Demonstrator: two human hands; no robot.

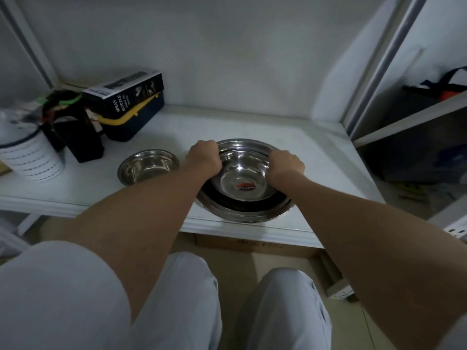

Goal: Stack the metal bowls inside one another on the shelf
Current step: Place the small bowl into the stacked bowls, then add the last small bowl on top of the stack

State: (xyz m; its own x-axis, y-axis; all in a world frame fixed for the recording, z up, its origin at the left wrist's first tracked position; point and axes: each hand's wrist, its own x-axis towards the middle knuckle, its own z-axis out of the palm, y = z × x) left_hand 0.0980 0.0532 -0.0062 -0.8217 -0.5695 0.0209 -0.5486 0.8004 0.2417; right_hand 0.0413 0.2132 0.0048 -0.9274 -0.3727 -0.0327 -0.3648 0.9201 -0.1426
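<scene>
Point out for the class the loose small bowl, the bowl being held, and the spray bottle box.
loose small bowl (148, 166): head view, on its shiny inner base.
held bowl (241, 176): head view, on its inner wall above the sticker.
spray bottle box (126, 93): head view, on its printed side face.

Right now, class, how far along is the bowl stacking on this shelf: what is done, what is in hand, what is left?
Done: several larger metal bowls already sit nested near the shelf front edge. In hand: the left hand and right hand each hold a grip on the rim of the stickered bowl, placed inside that nest. Left: the small bowl stands apart, to the left, unstacked.
</scene>
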